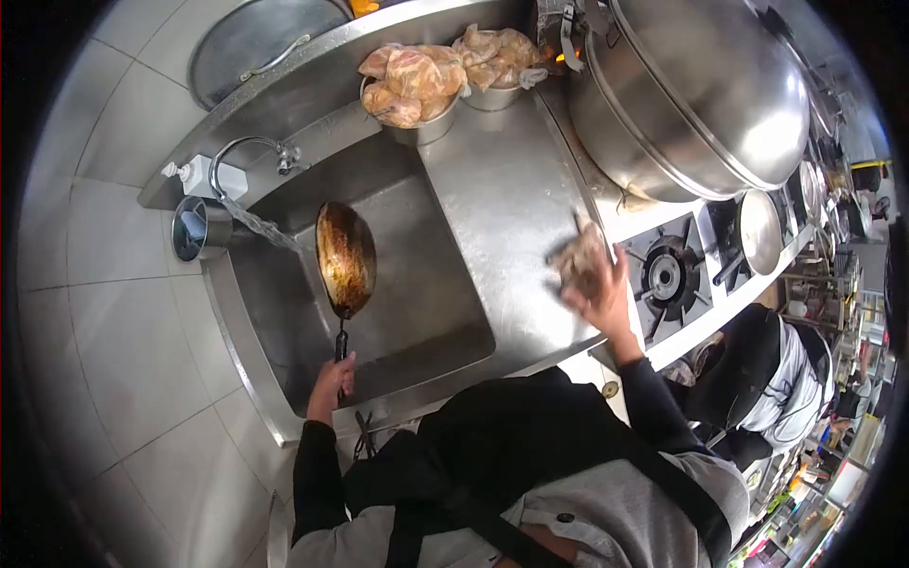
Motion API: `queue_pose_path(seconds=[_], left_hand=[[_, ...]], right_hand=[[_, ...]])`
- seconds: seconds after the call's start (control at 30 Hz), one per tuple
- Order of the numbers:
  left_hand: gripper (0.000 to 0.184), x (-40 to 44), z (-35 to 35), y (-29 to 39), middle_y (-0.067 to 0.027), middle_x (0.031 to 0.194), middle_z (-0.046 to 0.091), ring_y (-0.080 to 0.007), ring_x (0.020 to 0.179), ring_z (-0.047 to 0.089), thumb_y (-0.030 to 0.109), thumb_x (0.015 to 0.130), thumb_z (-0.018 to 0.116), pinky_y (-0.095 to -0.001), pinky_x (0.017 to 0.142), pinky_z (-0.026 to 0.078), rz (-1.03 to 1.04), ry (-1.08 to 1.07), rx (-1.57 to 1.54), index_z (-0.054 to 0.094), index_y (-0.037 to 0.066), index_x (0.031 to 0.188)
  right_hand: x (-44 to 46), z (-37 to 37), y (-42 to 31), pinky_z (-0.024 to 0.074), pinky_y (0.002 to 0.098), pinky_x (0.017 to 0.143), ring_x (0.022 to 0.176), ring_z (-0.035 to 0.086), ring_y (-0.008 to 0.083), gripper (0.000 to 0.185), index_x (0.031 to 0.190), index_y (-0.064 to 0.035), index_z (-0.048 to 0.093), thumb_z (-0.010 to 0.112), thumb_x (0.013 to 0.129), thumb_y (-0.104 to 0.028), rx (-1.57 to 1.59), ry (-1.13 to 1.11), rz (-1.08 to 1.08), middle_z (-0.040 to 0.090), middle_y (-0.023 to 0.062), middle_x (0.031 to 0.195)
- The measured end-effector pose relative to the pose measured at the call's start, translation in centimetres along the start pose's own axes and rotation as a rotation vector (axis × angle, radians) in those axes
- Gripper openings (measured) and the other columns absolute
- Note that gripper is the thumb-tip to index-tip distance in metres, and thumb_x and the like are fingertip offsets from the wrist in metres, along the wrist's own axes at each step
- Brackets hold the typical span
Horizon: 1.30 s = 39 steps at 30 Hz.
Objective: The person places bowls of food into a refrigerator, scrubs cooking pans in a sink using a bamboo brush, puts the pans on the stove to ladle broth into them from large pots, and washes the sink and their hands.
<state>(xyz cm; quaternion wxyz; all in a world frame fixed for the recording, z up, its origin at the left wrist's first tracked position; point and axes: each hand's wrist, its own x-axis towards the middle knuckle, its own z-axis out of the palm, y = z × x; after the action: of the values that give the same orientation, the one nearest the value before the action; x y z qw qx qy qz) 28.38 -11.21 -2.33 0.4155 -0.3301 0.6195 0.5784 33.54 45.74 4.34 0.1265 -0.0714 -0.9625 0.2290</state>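
My left hand [331, 383] is closed around the dark handle of a frying pan [346, 256]. The pan hangs over the sink [417, 275], its visible face scorched brown and black. On the steel counter [502, 199] to the right of the basin, my right hand [603, 301] grips a crumpled greyish-brown rag [576, 254], smeared by motion. Water runs from the faucet [222, 166] into the sink's left side, apart from the pan.
Two metal containers heaped with raw meat [412, 80] stand behind the sink. A large domed steel pot [701, 95] and a gas burner [666, 273] are at right. A small steel pot [201, 230] sits by the sink's left edge. Another person [772, 379] is at far right.
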Motion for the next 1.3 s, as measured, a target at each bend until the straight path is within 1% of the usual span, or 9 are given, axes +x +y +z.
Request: queue_pose_path(seconds=[0.17, 0.43, 0.63, 0.73, 0.83, 0.9, 1.03, 1.2, 1.3], left_hand=[[0.035, -1.6, 4.7, 0.1, 0.0073, 0.055, 0.035, -0.0067, 0.042, 0.035, 0.040, 0.097, 0.064, -0.0262, 0.040, 0.032, 0.004, -0.134, -0.335, 0.046, 0.018, 0.077], [0.040, -0.5, 9.6, 3.9, 0.0033, 0.053, 0.037, -0.0089, 0.042, 0.037, 0.043, 0.106, 0.043, -0.0268, 0.043, 0.035, -0.007, -0.734, -1.177, 0.049, 0.011, 0.082], [0.043, -2.2, 9.2, 6.8, 0.0031, 0.053, 0.037, -0.0082, 0.043, 0.038, 0.044, 0.106, 0.041, -0.0242, 0.044, 0.035, 0.014, -1.132, -1.489, 0.045, 0.011, 0.078], [0.041, -1.9, 6.2, 4.1, 0.0048, 0.053, 0.038, -0.0067, 0.042, 0.038, 0.043, 0.105, 0.045, -0.0227, 0.042, 0.036, -0.035, -0.994, -1.477, 0.044, 0.012, 0.077], [0.037, -0.3, 4.0, 2.1, 0.0064, 0.054, 0.039, -0.0052, 0.042, 0.037, 0.038, 0.104, 0.050, -0.0229, 0.040, 0.035, 0.001, -0.729, -1.158, 0.043, 0.014, 0.077], [0.033, 0.6, 2.3, 1.0, 0.0074, 0.054, 0.039, -0.0040, 0.041, 0.036, 0.033, 0.103, 0.054, -0.0236, 0.038, 0.034, 0.030, -0.425, -0.769, 0.043, 0.015, 0.076], [0.030, -1.3, 1.9, -0.5, 0.0018, 0.056, 0.046, -0.0101, 0.041, 0.044, 0.030, 0.090, 0.072, -0.0276, 0.038, 0.038, 0.259, 0.147, -0.125, 0.051, 0.011, 0.081], [0.038, -3.2, 1.3, -1.9, -0.0178, 0.075, 0.066, -0.0337, 0.069, 0.067, 0.030, 0.083, 0.075, -0.0450, 0.063, 0.053, 0.470, 0.685, 0.625, 0.059, 0.001, 0.103], [0.040, -6.1, 1.6, -1.0, -0.0228, 0.086, 0.069, -0.0416, 0.085, 0.068, 0.030, 0.084, 0.073, -0.0513, 0.077, 0.052, 0.421, 0.808, 0.742, 0.060, 0.002, 0.109]], right_hand=[[5.2, 7.9, 1.0, 0.0261, 0.0590, 0.114, 0.141, 0.030, 0.0500, 0.083, 0.151, -0.0122, 0.038, 0.058, 0.088, -0.063, -0.229, 0.100, -0.122, 0.025, 0.0362, 0.153], [20.2, 21.0, -8.6, 0.0485, 0.0478, 0.089, 0.100, 0.060, 0.0372, 0.020, 0.098, -0.0103, 0.069, 0.062, 0.079, -0.009, 0.262, 0.114, -0.404, 0.067, 0.0141, 0.102], [17.0, 18.7, -11.7, 0.0490, 0.0459, 0.094, 0.112, 0.060, 0.0320, 0.023, 0.094, -0.0077, 0.073, 0.065, 0.074, -0.002, 0.469, -0.089, -0.630, 0.068, 0.0141, 0.112], [18.8, 10.7, -10.9, 0.0488, 0.0443, 0.097, 0.116, 0.059, 0.0356, 0.037, 0.117, -0.0063, 0.068, 0.071, 0.080, -0.010, -0.121, -0.071, -0.552, 0.066, 0.0181, 0.117], [21.0, 8.9, -16.0, 0.0508, 0.0394, 0.096, 0.111, 0.063, 0.0319, 0.041, 0.126, -0.0083, 0.064, 0.070, 0.086, -0.013, 0.139, 0.020, -0.679, 0.066, 0.0160, 0.119], [22.4, 11.3, -21.9, 0.0525, 0.0342, 0.092, 0.106, 0.066, 0.0257, 0.038, 0.129, -0.0055, 0.062, 0.066, 0.093, -0.020, 0.837, -0.538, -0.375, 0.066, 0.0143, 0.120], [25.0, 16.7, -34.1, 0.0517, 0.0316, 0.095, 0.106, 0.065, 0.0209, 0.034, 0.128, 0.0022, 0.058, 0.058, 0.099, -0.015, 1.260, -1.124, -0.101, 0.064, 0.0125, 0.122], [30.7, 27.2, -43.6, 0.0531, 0.0352, 0.095, 0.105, 0.066, 0.0236, 0.028, 0.123, 0.0025, 0.060, 0.053, 0.100, -0.012, 1.661, -1.130, 0.442, 0.065, 0.0132, 0.120], [29.3, 24.5, -45.5, 0.0542, 0.0366, 0.093, 0.102, 0.066, 0.0240, 0.026, 0.121, 0.0024, 0.061, 0.049, 0.100, -0.009, 1.482, -1.351, 0.076, 0.067, 0.0143, 0.114]])
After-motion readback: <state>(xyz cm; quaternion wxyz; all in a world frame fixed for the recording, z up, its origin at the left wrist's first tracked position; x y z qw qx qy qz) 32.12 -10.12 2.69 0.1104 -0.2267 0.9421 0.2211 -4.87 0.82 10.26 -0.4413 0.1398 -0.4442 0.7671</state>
